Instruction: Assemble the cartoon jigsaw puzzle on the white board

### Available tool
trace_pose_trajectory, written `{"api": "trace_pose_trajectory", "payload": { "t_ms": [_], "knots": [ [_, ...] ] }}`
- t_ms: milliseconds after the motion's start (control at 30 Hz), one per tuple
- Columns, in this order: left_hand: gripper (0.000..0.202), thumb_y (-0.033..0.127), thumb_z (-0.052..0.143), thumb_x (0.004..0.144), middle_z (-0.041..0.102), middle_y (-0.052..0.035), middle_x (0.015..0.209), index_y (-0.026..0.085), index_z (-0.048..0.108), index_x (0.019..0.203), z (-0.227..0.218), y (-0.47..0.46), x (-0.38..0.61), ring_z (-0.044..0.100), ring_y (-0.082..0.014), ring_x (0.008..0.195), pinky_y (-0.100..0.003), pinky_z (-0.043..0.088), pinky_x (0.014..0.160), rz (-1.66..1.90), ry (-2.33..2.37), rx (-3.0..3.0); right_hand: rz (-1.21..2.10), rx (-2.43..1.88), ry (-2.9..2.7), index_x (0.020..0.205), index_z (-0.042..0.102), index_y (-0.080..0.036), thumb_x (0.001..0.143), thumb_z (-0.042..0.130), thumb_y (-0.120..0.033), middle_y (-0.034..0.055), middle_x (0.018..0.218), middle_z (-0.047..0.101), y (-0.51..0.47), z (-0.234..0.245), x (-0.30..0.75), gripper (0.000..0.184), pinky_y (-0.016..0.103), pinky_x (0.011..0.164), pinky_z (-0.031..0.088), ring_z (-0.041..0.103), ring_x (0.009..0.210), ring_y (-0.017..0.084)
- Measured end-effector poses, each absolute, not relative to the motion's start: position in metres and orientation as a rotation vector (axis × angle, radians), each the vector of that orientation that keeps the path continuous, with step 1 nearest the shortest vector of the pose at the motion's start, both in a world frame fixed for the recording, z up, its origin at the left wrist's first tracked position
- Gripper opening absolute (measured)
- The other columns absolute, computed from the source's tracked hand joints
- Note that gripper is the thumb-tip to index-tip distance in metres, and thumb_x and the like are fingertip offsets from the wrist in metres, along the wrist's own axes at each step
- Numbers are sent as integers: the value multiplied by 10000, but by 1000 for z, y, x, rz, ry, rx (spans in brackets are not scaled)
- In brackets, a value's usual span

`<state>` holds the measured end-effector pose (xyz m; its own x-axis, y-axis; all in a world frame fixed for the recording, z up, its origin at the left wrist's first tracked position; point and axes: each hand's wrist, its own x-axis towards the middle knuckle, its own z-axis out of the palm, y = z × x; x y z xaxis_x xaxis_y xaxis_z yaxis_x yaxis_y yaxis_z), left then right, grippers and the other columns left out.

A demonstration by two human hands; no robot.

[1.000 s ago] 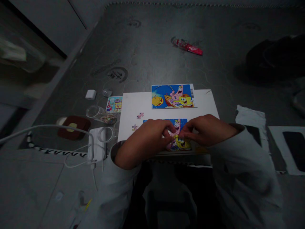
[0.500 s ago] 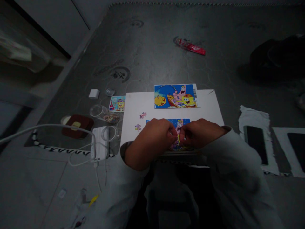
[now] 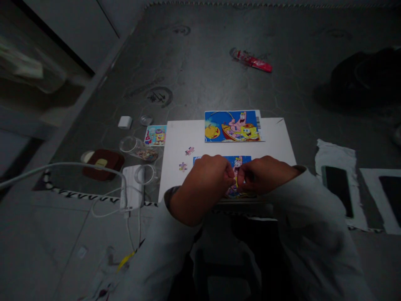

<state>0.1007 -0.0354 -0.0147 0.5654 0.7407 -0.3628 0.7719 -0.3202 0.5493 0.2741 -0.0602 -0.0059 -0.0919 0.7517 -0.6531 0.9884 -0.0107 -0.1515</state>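
Observation:
My left hand (image 3: 203, 184) and my right hand (image 3: 263, 175) meet over a part-built cartoon jigsaw puzzle (image 3: 238, 165) in blue and yellow. Between their fingertips is a small yellow jigsaw piece (image 3: 236, 182), pinched from both sides. The hands hide most of the puzzle's lower half. The puzzle lies on a white board (image 3: 178, 136). Beyond it is a printed picture card (image 3: 232, 126) showing similar cartoon characters. Two loose pink jigsaw pieces (image 3: 189, 151) (image 3: 183, 167) lie left of my left hand, not touching it.
Left of the board are a small cartoon card (image 3: 155, 135), a tipped clear plastic cup (image 3: 138, 149), a white box (image 3: 125, 122), a brown pad (image 3: 103, 164) and a white cable (image 3: 94, 165). A phone (image 3: 336, 191) lies on white cloth at right; a red wrapper (image 3: 251, 61) lies farther ahead.
My fingertips have drawn closer around the yellow piece, and the hands now cover more of the puzzle. The whole scene has shifted slightly right in view.

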Motion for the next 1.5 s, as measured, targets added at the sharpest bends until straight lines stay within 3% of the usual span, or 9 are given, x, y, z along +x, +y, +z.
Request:
{"api": "trace_pose_trajectory", "payload": {
  "t_ms": [300, 467, 633, 733, 933, 1333, 1500],
  "knots": [
    [144, 243, 688, 882, 800, 9, 842, 229, 808, 961, -10, -29, 92, 717, -183, 770, -295, 496, 758, 6, 1050, 2011, -908, 1823, 1896, 866, 801, -307, 797, 738, -367, 23, 876, 791, -61, -9, 276, 111, 300, 647, 426, 701, 777, 189],
    [210, 209, 638, 928, 822, -1, 989, 254, 823, 1016, -5, -20, 77, 737, -194, 948, -312, 503, 901, 100, 977, 2044, -953, 1812, 1933, 859, 804, -312, 794, 760, -327, -18, 807, 781, -60, -1, 275, 81, 291, 652, 430, 687, 742, 170],
    [124, 270, 719, 892, 807, -12, 881, 213, 794, 972, -2, -17, 68, 735, -179, 815, -307, 528, 844, 165, 1032, 1934, -992, 1881, 2151, 881, 826, -318, 856, 717, -426, -28, 795, 794, -62, 8, 281, 155, 278, 642, 434, 682, 719, 160],
    [96, 277, 725, 891, 803, -7, 831, 192, 759, 919, -1, -19, 69, 743, -172, 797, -290, 528, 816, 129, 1056, 1895, -1003, 1953, 2311, 895, 829, -301, 883, 678, -411, -21, 837, 812, -63, 9, 286, 187, 268, 665, 445, 683, 733, 152],
    [159, 329, 685, 914, 798, 4, 769, 192, 734, 849, -4, -24, 78, 753, -167, 734, -262, 506, 695, 0, 1035, 1799, -1000, 2022, 2412, 861, 801, -267, 875, 650, -373, -25, 731, 766, -62, 7, 286, 185, 264, 625, 420, 615, 618, 126],
    [151, 256, 642, 909, 788, 29, 808, 231, 787, 879, -10, -24, 75, 688, -148, 727, -277, 421, 665, -41, 972, 2003, -1037, 1933, 2294, 927, 802, -265, 861, 688, -342, -39, 659, 696, -62, 1, 283, 153, 257, 620, 392, 586, 605, 124],
    [55, 273, 761, 844, 761, 43, 744, 242, 780, 803, -5, -27, 79, 673, -146, 700, -282, 399, 644, -177, 1144, 2011, -1008, 1889, 2127, 901, 804, -270, 836, 706, -292, -34, 739, 738, -61, 3, 277, 120, 271, 635, 389, 597, 634, 127]
  ]
}}
